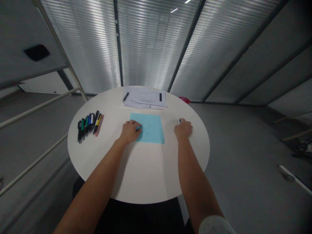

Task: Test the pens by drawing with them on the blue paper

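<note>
On the white round table (146, 175) lies a light blue sheet of paper (153, 130) with faint dark lines drawn on it. My left hand (130, 131) rests on the sheet's left side, its fingers loosely bent and the thumb apart from them. A shaded bluish patch shows in the gap between thumb and fingers. To the right of the sheet, clear of it, my right hand (183, 128) is closed around a pen (180, 120). Only the pen's dark end sticks out; the fingers hide the rest.
Several pens and markers (87, 125) lie in a row at the table's left. A stack of white printed papers (145, 97) sits at the far edge, with a dark pen (126, 96) on it. Behind stands a ribbed translucent wall (143, 48). A white metal frame (36, 107) stands left.
</note>
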The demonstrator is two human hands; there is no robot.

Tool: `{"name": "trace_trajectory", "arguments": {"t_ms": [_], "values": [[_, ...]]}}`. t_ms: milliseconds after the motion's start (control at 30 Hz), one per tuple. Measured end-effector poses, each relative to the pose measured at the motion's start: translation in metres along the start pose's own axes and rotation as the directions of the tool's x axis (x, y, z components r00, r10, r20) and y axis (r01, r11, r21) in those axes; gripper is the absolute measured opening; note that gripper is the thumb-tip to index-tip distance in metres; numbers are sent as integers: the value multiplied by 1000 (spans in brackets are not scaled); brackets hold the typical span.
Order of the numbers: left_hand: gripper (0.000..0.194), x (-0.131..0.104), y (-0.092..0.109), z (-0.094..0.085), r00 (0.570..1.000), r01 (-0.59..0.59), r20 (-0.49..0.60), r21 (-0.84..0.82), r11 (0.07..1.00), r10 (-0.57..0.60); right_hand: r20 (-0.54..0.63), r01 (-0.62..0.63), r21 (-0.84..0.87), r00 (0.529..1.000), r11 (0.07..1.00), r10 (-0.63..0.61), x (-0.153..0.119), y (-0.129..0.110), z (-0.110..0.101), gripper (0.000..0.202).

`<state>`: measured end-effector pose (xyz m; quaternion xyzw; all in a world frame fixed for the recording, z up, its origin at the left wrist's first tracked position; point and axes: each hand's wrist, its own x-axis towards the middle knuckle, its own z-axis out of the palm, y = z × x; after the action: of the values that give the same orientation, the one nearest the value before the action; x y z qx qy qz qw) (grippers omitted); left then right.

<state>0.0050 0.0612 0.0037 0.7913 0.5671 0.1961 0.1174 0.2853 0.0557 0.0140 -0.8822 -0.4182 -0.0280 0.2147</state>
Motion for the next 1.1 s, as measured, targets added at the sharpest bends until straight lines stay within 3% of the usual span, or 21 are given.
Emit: {"name": "trace_trajectory", "arguments": {"t_ms": [367,567,667,767,833,933,1100], "values": [[31,0,0,-1,1000,-16,-5,-9,1000,15,-42,-76,-16,996,997,75,2,4,-4,42],[31,0,0,0,1000,-14,-3,-12,1000,14,-109,-83,58,990,995,89,1,0,-9,45],[32,0,0,-1,1000,-6,4,-10,1000,6,-189,37,102,982,994,-17,-4,-10,-11,42],[31,-1,2,-2,1000,1,7,-7,1000,-1,-186,238,173,961,956,-206,-12,-25,-5,38],[31,-1,2,-3,1000,0,5,-7,1000,0,-123,407,235,913,882,-389,-19,-35,4,36],[31,0,2,-2,1000,6,-4,-11,1000,-6,34,530,284,828,799,-560,-28,-45,19,32],[29,1,3,-4,1000,12,-16,-29,999,-13,152,566,237,781,790,-605,-28,-46,30,27]]}}
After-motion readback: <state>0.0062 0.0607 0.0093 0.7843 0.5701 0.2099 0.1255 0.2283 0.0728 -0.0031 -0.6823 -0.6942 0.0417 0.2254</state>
